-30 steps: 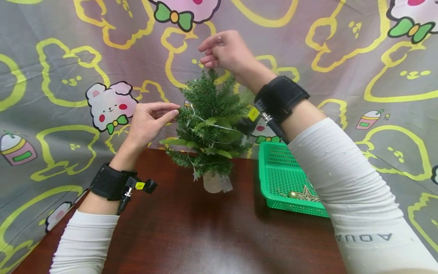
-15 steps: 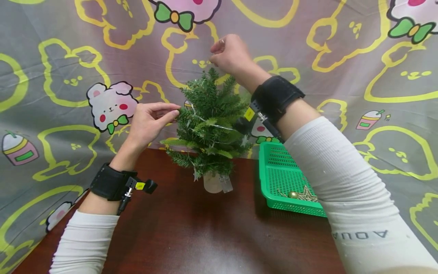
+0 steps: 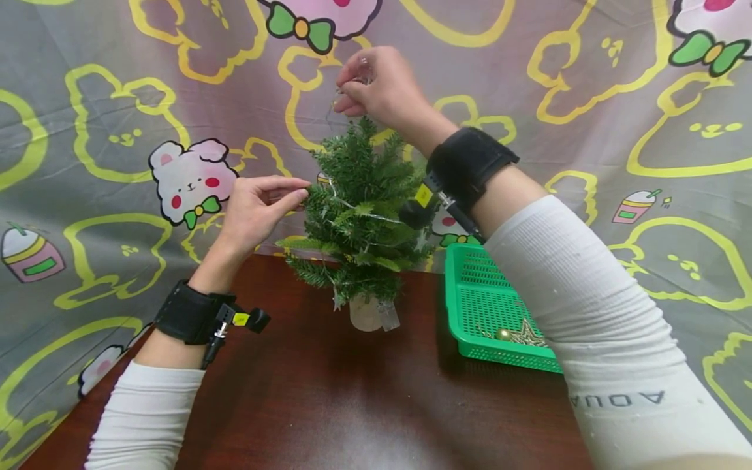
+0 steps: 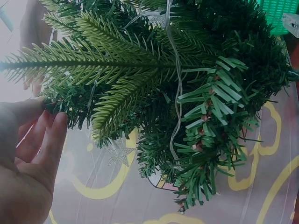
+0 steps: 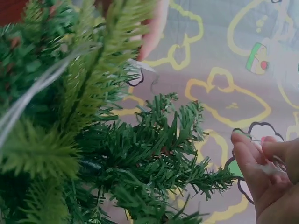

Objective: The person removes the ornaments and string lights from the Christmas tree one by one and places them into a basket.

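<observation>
A small artificial Christmas tree (image 3: 358,225) stands upright on a pale round base (image 3: 365,316). Clear string lights (image 4: 176,84) with star-shaped pieces (image 4: 117,154) wind round its branches. At the tree's left side my left hand (image 3: 255,209) pinches a branch tip (image 4: 60,106) between thumb and fingers. Above the treetop, my right hand (image 3: 384,85) holds part of the clear string lights (image 5: 267,169) in its curled fingers, and a thin strand hangs down toward the tree. A clear plastic box (image 3: 388,316) hangs by the base.
On the right of the dark wooden table (image 3: 329,405) lies a green plastic basket (image 3: 458,339), partly behind the right sleeve. It holds a gold ball (image 3: 502,334) and a glittery star (image 3: 527,333). A patterned curtain (image 3: 235,39) hangs close behind the tree.
My right hand shifted right with its fingers drawn in, then came back left and slightly up over the treetop, where the strand shows again. My left hand stays at the branch.
</observation>
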`<state>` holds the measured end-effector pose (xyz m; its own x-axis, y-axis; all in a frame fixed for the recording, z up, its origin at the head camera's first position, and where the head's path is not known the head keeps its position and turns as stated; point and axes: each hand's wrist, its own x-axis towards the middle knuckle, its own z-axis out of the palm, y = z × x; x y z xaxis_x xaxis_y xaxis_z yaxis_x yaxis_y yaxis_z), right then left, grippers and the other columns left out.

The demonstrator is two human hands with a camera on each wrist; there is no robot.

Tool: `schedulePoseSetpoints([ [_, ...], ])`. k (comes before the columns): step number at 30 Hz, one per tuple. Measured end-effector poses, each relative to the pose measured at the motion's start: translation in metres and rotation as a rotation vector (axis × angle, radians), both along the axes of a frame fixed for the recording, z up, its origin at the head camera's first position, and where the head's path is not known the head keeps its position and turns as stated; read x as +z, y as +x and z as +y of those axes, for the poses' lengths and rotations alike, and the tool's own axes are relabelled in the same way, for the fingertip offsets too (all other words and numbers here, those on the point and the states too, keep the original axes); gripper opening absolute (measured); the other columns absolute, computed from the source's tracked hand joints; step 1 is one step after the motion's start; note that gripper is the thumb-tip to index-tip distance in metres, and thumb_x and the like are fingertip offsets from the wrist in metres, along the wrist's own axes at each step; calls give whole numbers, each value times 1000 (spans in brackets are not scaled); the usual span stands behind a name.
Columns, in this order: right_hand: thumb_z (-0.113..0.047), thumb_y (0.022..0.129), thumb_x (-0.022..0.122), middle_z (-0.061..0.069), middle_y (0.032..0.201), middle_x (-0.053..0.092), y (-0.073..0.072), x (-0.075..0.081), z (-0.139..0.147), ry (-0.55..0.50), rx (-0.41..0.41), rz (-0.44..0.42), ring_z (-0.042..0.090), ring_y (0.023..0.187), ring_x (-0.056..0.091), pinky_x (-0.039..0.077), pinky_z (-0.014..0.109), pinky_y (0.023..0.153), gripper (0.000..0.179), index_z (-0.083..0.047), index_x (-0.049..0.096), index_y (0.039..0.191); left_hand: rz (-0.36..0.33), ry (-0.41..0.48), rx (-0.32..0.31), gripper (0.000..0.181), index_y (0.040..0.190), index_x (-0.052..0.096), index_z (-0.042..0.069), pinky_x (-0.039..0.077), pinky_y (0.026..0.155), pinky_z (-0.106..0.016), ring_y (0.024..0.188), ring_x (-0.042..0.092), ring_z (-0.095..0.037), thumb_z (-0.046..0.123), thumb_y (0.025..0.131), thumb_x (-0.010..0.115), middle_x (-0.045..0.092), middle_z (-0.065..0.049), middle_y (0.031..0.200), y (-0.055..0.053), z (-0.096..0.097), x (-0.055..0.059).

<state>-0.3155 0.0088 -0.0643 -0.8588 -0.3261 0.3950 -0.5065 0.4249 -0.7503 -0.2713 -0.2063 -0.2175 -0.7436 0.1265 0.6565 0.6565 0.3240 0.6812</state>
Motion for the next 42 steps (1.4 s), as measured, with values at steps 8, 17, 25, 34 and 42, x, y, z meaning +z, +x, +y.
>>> schedulePoseSetpoints([
  [8,-7,104,42,16,118,65,13,-6,-9,60,260,-25,20,103,71,58,24,87,5,-6,47,104,-6,7,0,23,109,75,0,59,72,-17,78,73,-3,16,93,69,74,19,88,-1,0,-1],
  [17,-2,105,36,10,99,54,24,-8,-18,-11,416,-110,25,101,68,58,28,91,9,-4,45,103,6,-10,7,22,109,75,0,58,70,-16,77,73,-3,14,93,69,73,21,87,0,0,1],
  [25,-3,104,37,7,104,51,25,-13,-16,39,342,-107,17,81,55,56,29,85,12,-6,48,106,3,-22,28,23,110,75,2,59,70,-18,77,73,-4,16,93,69,73,18,89,-1,0,1],
  [34,-1,104,35,5,96,55,33,-18,-5,166,354,-49,16,75,51,39,21,58,26,-8,55,119,-16,-18,12,23,111,75,1,59,72,-18,78,73,-2,14,93,69,74,17,91,2,1,2],
  [42,8,102,33,9,125,61,36,-17,-2,167,325,-105,19,100,63,47,25,69,34,-7,51,127,-9,-4,14,23,110,75,1,58,70,-16,79,74,-6,14,93,69,73,20,88,2,0,1],
])
